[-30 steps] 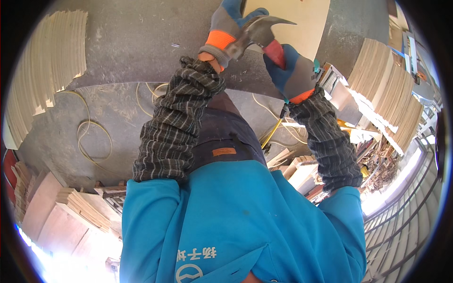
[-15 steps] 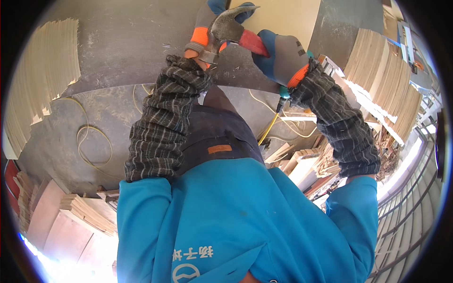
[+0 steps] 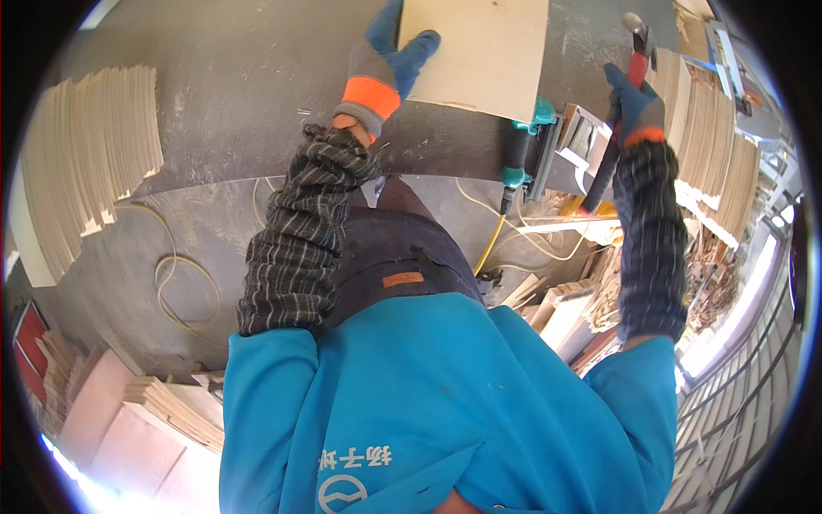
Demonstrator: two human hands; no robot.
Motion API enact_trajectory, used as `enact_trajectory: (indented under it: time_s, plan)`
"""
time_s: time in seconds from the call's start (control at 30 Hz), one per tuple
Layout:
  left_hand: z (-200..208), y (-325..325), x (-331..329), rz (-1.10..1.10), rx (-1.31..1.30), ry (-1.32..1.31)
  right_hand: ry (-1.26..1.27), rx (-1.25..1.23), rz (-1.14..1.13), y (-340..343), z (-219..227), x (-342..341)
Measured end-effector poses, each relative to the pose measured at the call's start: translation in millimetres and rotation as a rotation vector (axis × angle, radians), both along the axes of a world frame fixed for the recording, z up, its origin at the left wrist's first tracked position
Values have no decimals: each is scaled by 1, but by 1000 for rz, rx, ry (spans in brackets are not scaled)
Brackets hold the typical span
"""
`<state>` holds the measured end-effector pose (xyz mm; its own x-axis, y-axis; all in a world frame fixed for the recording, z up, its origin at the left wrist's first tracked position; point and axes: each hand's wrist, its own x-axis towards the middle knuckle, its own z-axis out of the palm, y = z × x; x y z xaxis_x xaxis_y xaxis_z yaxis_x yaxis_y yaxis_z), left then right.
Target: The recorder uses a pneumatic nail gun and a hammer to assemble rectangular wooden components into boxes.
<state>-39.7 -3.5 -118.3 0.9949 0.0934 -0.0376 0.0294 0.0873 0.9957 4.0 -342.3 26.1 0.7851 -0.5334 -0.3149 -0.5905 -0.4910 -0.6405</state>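
Observation:
A pale plywood board lies on the dark worktable. My left hand, in a blue and grey glove with an orange cuff, rests at the board's left edge; its thumb is spread over the surface and its fingertips run out of the top of the picture. Off to the right, my right hand is closed around the handle of a claw hammer, its metal head pointing away and its dark grip end reaching back toward me. Between the board and that hand, a teal nail gun lies at the table's front edge.
Stacks of thin wooden strips stand at the left and at the right. A yellow air hose runs down from the nail gun, and more hose loops on the floor. Wood offcuts are piled at lower right.
My right hand has carried the hammer from beside my left hand over to the far right, past the board. That uncovers the nail gun. My left hand stays at the board's edge.

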Motion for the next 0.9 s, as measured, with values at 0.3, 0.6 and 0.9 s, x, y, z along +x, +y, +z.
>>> enact_trajectory:
  time_s: [0.3, 0.6, 0.9]
  plan:
    - [14, 13, -21, -63, 329, -55, 55, 255, -183, -89, -68, -39]
    - [42, 5, -37, -223, 810, -307, 77, 405, -38, -124, -112, -68]
    - [52, 8, -40, -311, 1008, -355, 178, 282, 56, -193, -167, 36]
